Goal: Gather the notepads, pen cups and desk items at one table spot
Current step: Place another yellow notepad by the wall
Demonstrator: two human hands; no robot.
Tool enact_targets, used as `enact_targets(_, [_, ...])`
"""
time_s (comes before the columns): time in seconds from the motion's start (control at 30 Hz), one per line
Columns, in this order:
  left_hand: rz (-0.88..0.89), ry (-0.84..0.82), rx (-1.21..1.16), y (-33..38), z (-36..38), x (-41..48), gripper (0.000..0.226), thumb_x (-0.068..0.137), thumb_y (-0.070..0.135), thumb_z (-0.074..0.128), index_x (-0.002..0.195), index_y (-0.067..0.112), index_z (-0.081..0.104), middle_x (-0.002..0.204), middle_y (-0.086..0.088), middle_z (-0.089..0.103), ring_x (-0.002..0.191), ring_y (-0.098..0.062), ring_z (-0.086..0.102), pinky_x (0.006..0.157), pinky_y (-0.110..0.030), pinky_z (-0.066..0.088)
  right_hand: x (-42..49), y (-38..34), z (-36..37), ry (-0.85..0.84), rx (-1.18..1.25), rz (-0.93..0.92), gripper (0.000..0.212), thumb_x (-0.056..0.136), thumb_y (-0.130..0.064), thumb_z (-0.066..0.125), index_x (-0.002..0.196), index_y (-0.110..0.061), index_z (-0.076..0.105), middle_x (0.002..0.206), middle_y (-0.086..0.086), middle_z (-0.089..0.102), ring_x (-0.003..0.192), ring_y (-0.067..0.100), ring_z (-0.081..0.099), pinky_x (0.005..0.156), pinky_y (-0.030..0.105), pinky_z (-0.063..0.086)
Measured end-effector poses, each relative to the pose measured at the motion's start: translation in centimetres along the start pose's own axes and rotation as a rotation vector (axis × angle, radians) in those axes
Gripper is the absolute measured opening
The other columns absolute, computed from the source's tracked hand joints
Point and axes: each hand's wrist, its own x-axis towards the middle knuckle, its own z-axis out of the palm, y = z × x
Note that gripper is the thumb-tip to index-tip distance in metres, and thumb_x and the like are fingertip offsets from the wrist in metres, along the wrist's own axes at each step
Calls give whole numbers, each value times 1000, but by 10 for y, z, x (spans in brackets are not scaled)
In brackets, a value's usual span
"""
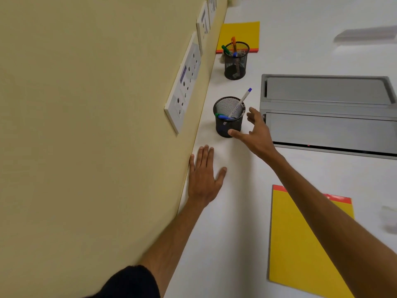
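Note:
A black mesh pen cup (225,123) stands on the white table near the wall, with a white pen (241,102) and coloured markers in it. My right hand (256,134) is spread beside the cup, its thumb touching the base and its fingers apart from the rim. My left hand (204,177) lies flat on the table by the wall, holding nothing. Farther back stands a second mesh pen cup (235,63) with markers. Behind it lies a yellow notepad (247,31). Another yellow notepad (296,241) lies near me, partly under my right forearm.
The yellow wall (96,125) with white socket plates (183,84) runs along the table's left edge. A grey metal cable box (328,108) with two flaps is set into the table, right of the near cup. Blurred pale objects sit at the far right.

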Motion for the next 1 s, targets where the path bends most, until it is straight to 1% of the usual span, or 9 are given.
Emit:
enact_targets(0.17, [3, -12, 38, 2, -2, 0, 75, 95, 60, 19, 154, 14, 16, 162, -4, 14, 150, -16, 6, 122, -45, 6, -36, 7, -28, 60, -35, -22, 80, 79, -38, 78, 144, -17, 36, 145, 6, 46, 129, 19, 46, 98, 30, 40])
enact_targets(0.3, [-7, -8, 67, 5, -4, 0, 75, 94, 58, 18, 153, 11, 22, 160, -8, 21, 149, -19, 15, 121, -45, 8, -78, 11, -61, 81, -43, -23, 69, 80, -36, 76, 137, -15, 44, 137, 5, 52, 117, 14, 51, 99, 34, 46])
enact_targets(0.4, [-31, -36, 94, 11, -5, -3, 74, 95, 55, 15, 153, 11, 21, 160, -10, 20, 149, -23, 15, 121, -46, 8, -114, 16, -87, 102, -43, -4, 62, 82, -33, 76, 134, -15, 47, 131, 2, 55, 116, 13, 52, 93, 33, 47])
enact_targets(0.53, [-39, -91, 39, 15, -11, -20, 59, 102, 41, 29, 153, 14, 21, 160, -12, 17, 149, -27, 11, 121, -44, 7, -160, 23, -117, 103, -71, 13, 55, 82, -33, 75, 129, -15, 52, 119, 0, 60, 107, 12, 56, 86, 32, 50])
enact_targets(0.6, [-18, -132, 22, 16, -17, -31, 58, 103, 37, 34, 153, 14, 19, 161, -13, 15, 149, -27, 9, 121, -41, 5, -182, 29, -130, 73, -85, 29, 55, 82, -37, 74, 128, -16, 52, 114, -1, 61, 104, 12, 58, 84, 28, 50])
enact_targets(0.73, [-14, -160, -105, 21, -25, -61, 55, 102, 32, 40, 152, 14, 26, 160, -15, 16, 149, -28, 9, 121, -38, 5, -222, 43, -148, 50, -110, 87, 53, 83, -38, 72, 128, -16, 54, 114, 1, 63, 104, 16, 60, 83, 24, 48])
enact_targets(0.87, [-167, -216, -381, 56, -35, -98, 41, 103, 30, 38, 142, 17, 47, 159, -16, 20, 149, -29, 10, 120, -39, 7, -256, 55, -154, 83, -129, 159, 54, 82, -39, 73, 127, -15, 54, 114, 1, 62, 104, 17, 59, 79, 22, 46])
enact_targets(0.93, [-188, -287, -434, 76, -36, -115, 45, 103, 39, 35, 136, 16, 54, 157, -17, 24, 148, -29, 13, 120, -39, 9, -270, 63, -153, 87, -152, 227, 60, 81, -39, 74, 131, -15, 50, 122, 5, 59, 108, 18, 56, 84, 28, 46])
enact_targets(1.0, [-191, -350, -461, 96, -34, -131, 62, 97, 58, 32, 137, 15, 53, 157, -15, 26, 148, -26, 13, 120, -37, 7, -282, 71, -152, 93, -192, 311, 70, 81, -37, 76, 138, -14, 43, 133, 10, 51, 118, 24, 51, 93, 38, 46])
